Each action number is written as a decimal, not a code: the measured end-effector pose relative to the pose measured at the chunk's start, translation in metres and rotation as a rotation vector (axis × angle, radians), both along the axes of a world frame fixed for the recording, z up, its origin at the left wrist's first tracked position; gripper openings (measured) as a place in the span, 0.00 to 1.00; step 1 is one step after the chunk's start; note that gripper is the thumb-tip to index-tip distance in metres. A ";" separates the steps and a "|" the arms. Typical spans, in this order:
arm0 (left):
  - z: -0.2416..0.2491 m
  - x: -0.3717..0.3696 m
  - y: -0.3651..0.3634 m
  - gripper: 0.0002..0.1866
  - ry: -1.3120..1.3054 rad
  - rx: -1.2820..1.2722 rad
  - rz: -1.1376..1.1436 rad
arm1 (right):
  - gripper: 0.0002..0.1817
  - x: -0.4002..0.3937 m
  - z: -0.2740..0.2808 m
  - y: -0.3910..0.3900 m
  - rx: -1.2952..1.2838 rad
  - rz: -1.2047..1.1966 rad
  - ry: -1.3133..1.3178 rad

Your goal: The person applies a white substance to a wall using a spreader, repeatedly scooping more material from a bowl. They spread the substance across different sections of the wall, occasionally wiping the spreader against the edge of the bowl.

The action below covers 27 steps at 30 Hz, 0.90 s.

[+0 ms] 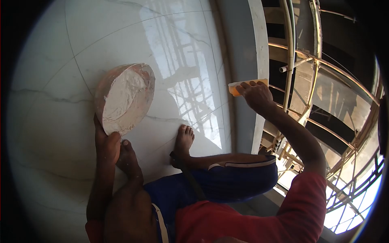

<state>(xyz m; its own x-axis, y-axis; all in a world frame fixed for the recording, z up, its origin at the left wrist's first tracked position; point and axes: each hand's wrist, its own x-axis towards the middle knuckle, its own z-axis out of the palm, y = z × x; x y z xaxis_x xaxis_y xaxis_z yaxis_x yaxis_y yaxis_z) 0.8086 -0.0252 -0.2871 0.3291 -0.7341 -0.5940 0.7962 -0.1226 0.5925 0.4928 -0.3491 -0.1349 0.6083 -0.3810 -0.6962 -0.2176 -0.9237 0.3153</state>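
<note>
My left hand (107,148) grips the near rim of a round, paste-smeared basin (146,91), thumb over the edge and fingers beneath. The basin is tilted, its mouth facing right, and thick white paste (123,93) coats the inside. Over on the right, my right hand (259,98) is closed around an orange flat scraper (236,90), its fingers bent over the top. The scraper overlaps the grey face and pale edge of a low wall (243,52) in this view.
Glossy white marble-look tiles (48,129) cover the floor, with bright reflections. My bare feet (184,137) stand between the basin and the wall. Beyond the wall's pale edge (259,52) rises pole scaffolding (318,60) over a drop.
</note>
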 end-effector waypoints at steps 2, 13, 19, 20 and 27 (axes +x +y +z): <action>-0.003 -0.004 -0.009 0.50 0.064 -0.034 0.013 | 0.17 0.046 -0.001 0.018 0.202 -0.409 -0.167; 0.010 -0.005 -0.018 0.47 -0.088 -0.047 0.126 | 0.08 0.206 -0.045 0.115 0.464 -0.253 -0.634; 0.010 -0.008 -0.021 0.47 -0.139 -0.062 0.143 | 0.07 0.230 -0.060 0.130 0.399 -0.119 -0.439; 0.010 -0.009 -0.021 0.47 -0.143 -0.059 0.146 | 0.06 0.232 -0.061 0.132 0.457 -0.100 -0.458; 0.011 -0.006 -0.020 0.47 -0.129 -0.051 0.110 | 0.07 0.242 -0.065 0.117 0.702 -0.199 -0.413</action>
<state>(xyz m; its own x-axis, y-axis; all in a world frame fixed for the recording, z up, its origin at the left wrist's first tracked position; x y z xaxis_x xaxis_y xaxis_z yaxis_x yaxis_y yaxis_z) 0.8030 -0.0449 -0.2764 0.4800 -0.7179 -0.5042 0.7200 -0.0060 0.6940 0.7353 -0.2323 -0.2000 0.8338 -0.0689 -0.5478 -0.3688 -0.8078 -0.4598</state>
